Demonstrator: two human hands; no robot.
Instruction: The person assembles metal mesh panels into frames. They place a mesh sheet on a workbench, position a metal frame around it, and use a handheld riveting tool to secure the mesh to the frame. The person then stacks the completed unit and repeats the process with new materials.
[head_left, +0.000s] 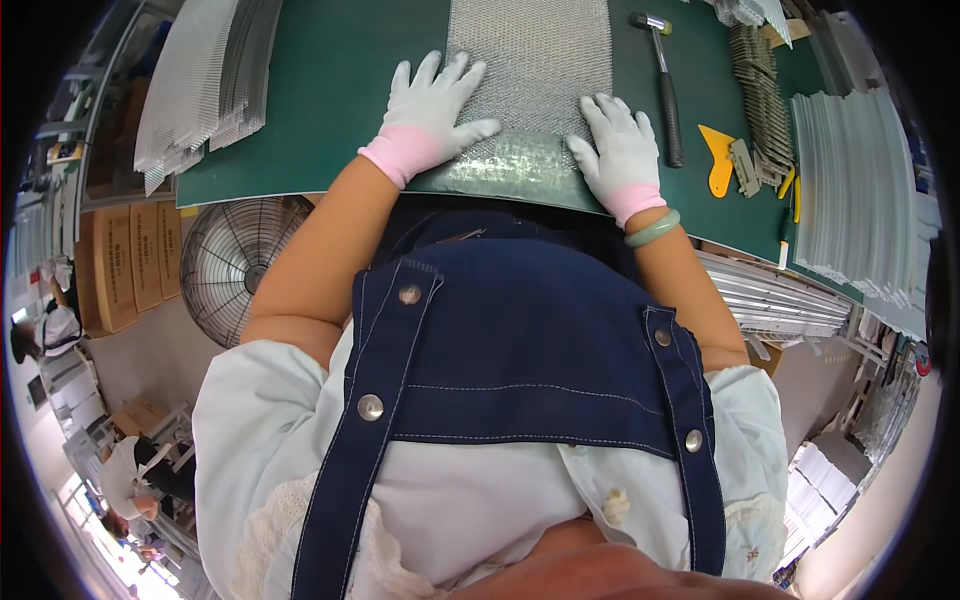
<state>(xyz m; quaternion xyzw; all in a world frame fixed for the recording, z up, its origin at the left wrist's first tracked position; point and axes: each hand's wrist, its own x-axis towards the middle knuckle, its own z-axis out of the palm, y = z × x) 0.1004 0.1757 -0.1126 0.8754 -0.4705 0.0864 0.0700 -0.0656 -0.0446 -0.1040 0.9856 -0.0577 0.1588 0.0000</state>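
Note:
A long strip of silver metal mesh [530, 60] lies flat on the green worktop [330, 90], running away from me. Close to the table's front edge, a shiny clear-looking patch [515, 165] lies at its near end; I cannot tell whether it is film or bare sheet. My left hand [425, 108], in a white glove with a pink cuff, rests with fingers spread on the mesh's left edge. On the right edge lies my right hand [618, 150], gloved alike, its fingers stretched out and flat. Neither hand grips anything.
Right of the mesh lie a black-handled mallet [668, 100], a yellow scraper [717, 160] and a row of metal clips [760, 100]. Stacked pleated panels [205, 80] stand at the left, more white panels [860, 180] at the right. A floor fan [240, 265] stands below the table.

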